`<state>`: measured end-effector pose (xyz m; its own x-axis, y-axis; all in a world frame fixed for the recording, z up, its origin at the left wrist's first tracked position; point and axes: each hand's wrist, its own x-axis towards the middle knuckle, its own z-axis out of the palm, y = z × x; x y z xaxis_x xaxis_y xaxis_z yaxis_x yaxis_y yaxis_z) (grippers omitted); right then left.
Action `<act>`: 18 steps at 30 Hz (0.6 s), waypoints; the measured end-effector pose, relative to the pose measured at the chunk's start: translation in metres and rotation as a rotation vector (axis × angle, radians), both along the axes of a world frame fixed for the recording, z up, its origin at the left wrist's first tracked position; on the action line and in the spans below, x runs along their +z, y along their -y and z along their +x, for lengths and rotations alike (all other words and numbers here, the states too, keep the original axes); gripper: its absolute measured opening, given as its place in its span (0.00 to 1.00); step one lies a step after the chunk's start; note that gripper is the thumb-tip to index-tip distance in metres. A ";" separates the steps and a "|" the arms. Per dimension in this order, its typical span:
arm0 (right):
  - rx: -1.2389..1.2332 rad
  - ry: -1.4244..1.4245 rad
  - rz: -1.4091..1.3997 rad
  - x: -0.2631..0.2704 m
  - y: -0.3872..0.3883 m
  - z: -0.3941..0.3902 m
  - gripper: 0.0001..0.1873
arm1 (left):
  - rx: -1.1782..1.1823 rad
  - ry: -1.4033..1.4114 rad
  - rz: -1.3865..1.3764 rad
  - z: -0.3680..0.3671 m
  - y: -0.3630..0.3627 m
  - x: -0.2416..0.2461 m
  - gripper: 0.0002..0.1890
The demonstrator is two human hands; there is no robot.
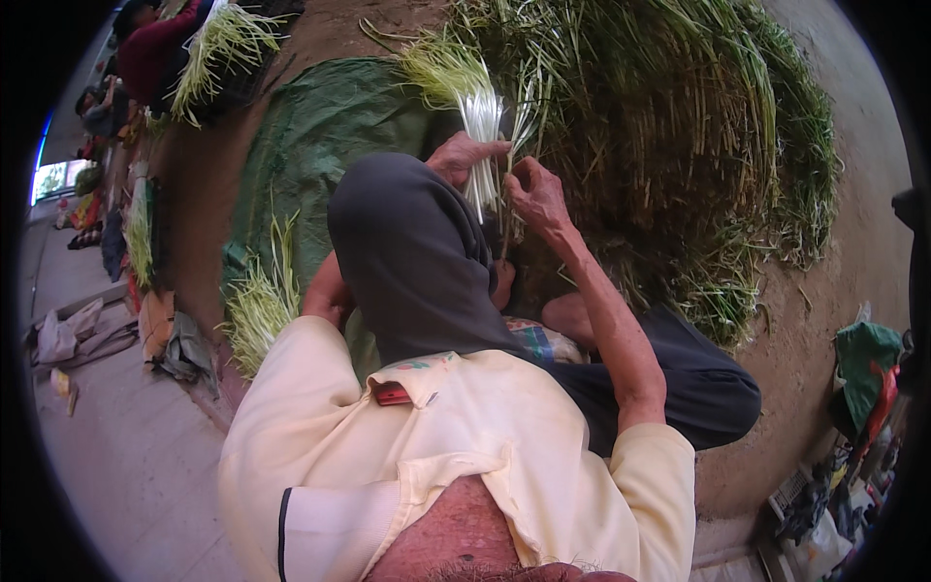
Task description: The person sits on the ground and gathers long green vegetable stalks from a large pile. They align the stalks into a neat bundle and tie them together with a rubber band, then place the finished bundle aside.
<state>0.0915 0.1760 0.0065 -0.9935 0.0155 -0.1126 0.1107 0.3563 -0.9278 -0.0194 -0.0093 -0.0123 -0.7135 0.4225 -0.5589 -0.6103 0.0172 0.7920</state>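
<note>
My left hand (460, 157) grips a bunch of leafy shoots with long white stems (481, 120) and yellow-green tops. They look like blanched garlic shoots or leeks. The tops point away from me, and the trimmed-looking stem ends hang below the hand. Beside the bunch, my right hand (540, 193) has thumb and fingers pinched on a thin brownish strand (508, 182), in line with a separate pale shoot (525, 120) near my left thumb. Whether the strand is a peeled sheath or part of that shoot, I cannot tell. My raised knee (407, 240) partly covers the left forearm.
A large heap of green stalks with brown, dry lower ends (691, 145) lies ahead and right on bare ground. A green woven sheet (313, 124) spreads at left, with pale shoots (260, 313) near my left elbow. Another person (156, 51) sits far left near more shoots (225, 51).
</note>
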 end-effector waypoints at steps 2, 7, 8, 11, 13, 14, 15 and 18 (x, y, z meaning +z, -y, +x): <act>-0.103 0.093 -0.214 -0.014 -0.003 -0.006 0.20 | 0.016 0.096 -0.004 0.000 0.000 -0.002 0.13; -0.175 0.322 -0.722 -0.042 -0.004 -0.027 0.16 | 0.029 0.108 0.024 0.005 -0.003 -0.001 0.12; -0.177 0.320 -0.786 -0.046 -0.002 -0.031 0.15 | 0.040 0.078 0.035 0.006 -0.004 -0.001 0.12; -0.203 0.352 -0.858 -0.055 0.005 -0.035 0.12 | 0.066 0.056 0.014 0.012 -0.002 0.001 0.11; -0.231 0.363 -0.912 -0.059 0.007 -0.035 0.11 | 0.050 -0.009 0.007 0.014 0.001 0.003 0.11; -0.264 0.369 -0.953 -0.061 0.007 -0.034 0.11 | 0.046 -0.008 0.029 0.014 0.003 0.005 0.11; -0.279 0.364 -1.004 -0.062 0.008 -0.034 0.10 | 0.044 0.008 0.034 0.014 0.005 0.007 0.11; -0.349 0.376 -1.104 -0.066 0.011 -0.039 0.09 | 0.036 0.025 0.009 0.018 0.008 0.013 0.13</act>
<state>0.0530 0.1650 -0.0600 -0.8576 -0.0102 -0.5142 0.3699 -0.7069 -0.6029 -0.0012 -0.0172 0.0004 -0.7139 0.4021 -0.5733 -0.6303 -0.0123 0.7762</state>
